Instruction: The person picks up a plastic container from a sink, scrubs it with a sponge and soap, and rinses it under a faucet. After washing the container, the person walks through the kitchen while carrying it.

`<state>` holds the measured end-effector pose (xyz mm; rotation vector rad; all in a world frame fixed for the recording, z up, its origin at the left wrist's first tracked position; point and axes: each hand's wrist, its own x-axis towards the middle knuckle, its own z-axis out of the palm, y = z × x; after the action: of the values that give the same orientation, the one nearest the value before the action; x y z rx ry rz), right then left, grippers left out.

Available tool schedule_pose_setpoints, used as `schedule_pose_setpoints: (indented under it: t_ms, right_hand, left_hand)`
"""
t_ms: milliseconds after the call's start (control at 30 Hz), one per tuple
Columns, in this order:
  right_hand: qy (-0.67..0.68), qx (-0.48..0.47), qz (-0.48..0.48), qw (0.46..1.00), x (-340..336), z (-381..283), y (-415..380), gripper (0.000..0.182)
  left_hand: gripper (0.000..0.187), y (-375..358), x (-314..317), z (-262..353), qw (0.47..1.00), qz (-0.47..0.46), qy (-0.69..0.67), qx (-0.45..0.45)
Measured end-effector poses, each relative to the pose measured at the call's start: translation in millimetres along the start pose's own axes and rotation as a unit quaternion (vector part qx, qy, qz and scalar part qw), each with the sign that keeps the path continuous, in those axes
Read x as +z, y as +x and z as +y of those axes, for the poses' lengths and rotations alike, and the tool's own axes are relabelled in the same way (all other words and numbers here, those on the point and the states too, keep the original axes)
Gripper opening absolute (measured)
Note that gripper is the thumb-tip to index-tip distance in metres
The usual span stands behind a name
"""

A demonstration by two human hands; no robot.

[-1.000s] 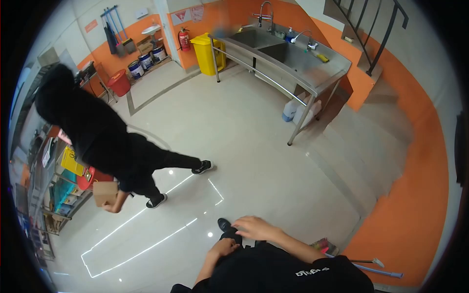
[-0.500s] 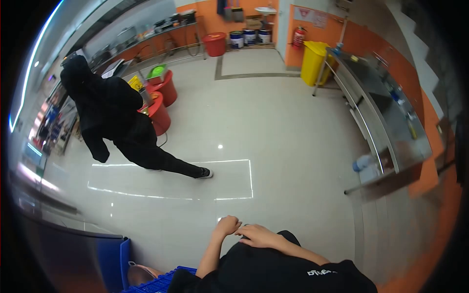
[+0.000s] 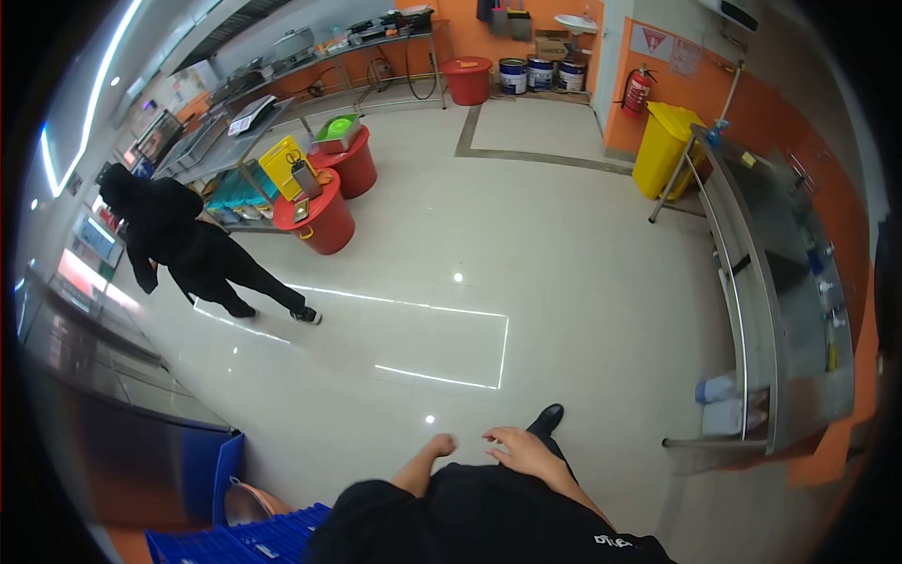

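My left hand (image 3: 439, 446) hovers in front of my body, over the tiled floor, with its fingers curled in and nothing showing in it. To its right, my right hand (image 3: 524, 452) is held near my waist, its fingers apart and loosely bent, holding nothing. A gap separates the two hands. Below them is my black shirt (image 3: 470, 512), and my black shoe (image 3: 546, 419) shows just beyond the right hand. Neither hand touches any object.
A person in black (image 3: 169, 226) walks at the left. Red bins (image 3: 324, 221) stand near a steel worktable (image 3: 230, 150). A yellow bin (image 3: 662, 150) and a steel sink counter (image 3: 775, 282) line the right side. Blue crates (image 3: 254, 538) sit at lower left.
My hands, close together before, have moved apart. The person in black has moved farther off to the left. My view has shifted, and my shoe now shows.
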<state>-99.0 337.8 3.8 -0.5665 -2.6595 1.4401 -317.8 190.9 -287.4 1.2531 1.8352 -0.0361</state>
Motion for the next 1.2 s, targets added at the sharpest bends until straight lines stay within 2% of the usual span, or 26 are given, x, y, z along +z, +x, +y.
schedule_pose_setpoints:
  t_ms: [33,67,100,167,200,267,300,333,367,433,467,533,567,633,667,700,733,767,833,900,967,1100,1167,1200]
  right_hand:
    - [-0.016,0.0,0.01,1.0,-26,7,0,0.03]
    - [-0.013,0.003,0.027,1.0,-55,11,-2,0.028]
    - [-0.018,-0.002,0.025,1.0,-83,20,-6,0.028]
    - [0.098,0.042,0.097,0.99,-132,46,-13,0.024]
    - [0.1,0.04,0.093,0.99,-155,65,-17,0.024]
    - [-0.032,0.043,0.142,0.988,-196,99,-24,0.022]
    - [-0.029,0.042,0.123,0.991,-212,102,-23,0.022]
    - [0.0,0.053,0.159,0.986,-232,99,-22,0.022]
    - [0.028,0.064,0.196,0.978,-249,99,-20,0.021]
    - [0.076,0.068,0.201,0.974,-267,106,-12,0.021]
    - [0.103,0.056,0.191,0.975,-274,111,-7,0.021]
    - [0.137,0.049,0.183,0.972,-283,121,3,0.021]
    - [0.133,0.033,0.158,0.978,-286,130,7,0.022]
    - [0.151,0.034,0.132,0.979,-289,152,7,0.023]
    - [0.143,0.048,0.1,0.984,-300,158,5,0.022]
    - [0.11,0.017,0.115,0.987,-304,169,2,0.019]
    - [0.097,0.03,0.136,0.985,-318,172,-6,0.017]
    - [0.085,0.02,0.135,0.987,-334,176,-7,0.016]
    - [0.122,0.04,0.175,0.976,-359,204,-11,0.014]
    - [0.095,0.101,0.29,0.947,-401,214,-27,0.016]
    - [0.129,0.145,0.382,0.904,-439,227,-50,0.016]
    - [0.158,0.168,0.513,0.827,-507,269,-112,0.013]
    - [0.142,0.168,0.565,0.795,-529,303,-147,0.012]
    - [0.136,0.176,0.577,0.786,-545,313,-167,0.01]
  left_hand:
    - [0.035,-4,5,-19,0.995,-0.045,0.036,-0.077]
    - [0.036,-20,-6,-18,0.98,-0.057,-0.026,-0.189]
    - [0.033,-32,-18,-9,0.95,-0.07,-0.147,-0.267]
    - [0.031,-31,-31,3,0.928,-0.008,-0.259,-0.267]
    - [0.03,-21,-38,12,0.941,0.03,-0.246,-0.231]
    - [0.029,1,-52,32,0.958,0.071,-0.214,-0.179]
    - [0.029,14,-61,49,0.958,0.081,-0.22,-0.164]
    - [0.03,30,-71,66,0.966,0.072,-0.203,-0.145]
    - [0.031,54,-69,75,0.969,0.121,-0.189,-0.106]
    - [0.03,89,-98,119,0.975,0.079,-0.195,-0.073]
    - [0.03,107,-112,140,0.975,0.075,-0.196,-0.073]
    - [0.027,142,-140,176,0.978,0.103,-0.18,0.001]
    - [0.027,158,-151,189,0.984,0.074,-0.16,0.019]
    - [0.026,210,-177,214,0.97,0.091,-0.227,0.014]
    - [0.025,237,-182,229,0.97,0.085,-0.226,0.041]
    - [0.025,262,-192,241,0.968,0.085,-0.23,0.061]
    - [0.028,274,-211,268,0.982,0.059,-0.162,0.08]
    - [0.028,278,-223,286,0.984,0.046,-0.152,0.08]
    - [0.033,312,-250,333,0.987,-0.01,-0.061,0.149]
    - [0.035,345,-275,382,0.978,-0.056,0.034,0.2]
    - [0.037,366,-295,446,0.983,-0.083,0.06,0.156]
    - [0.037,413,-303,538,0.98,-0.102,0.063,0.157]
    - [0.036,436,-296,573,0.976,-0.09,0.048,0.193]
    - [0.034,440,-294,591,0.971,-0.07,0.082,0.215]
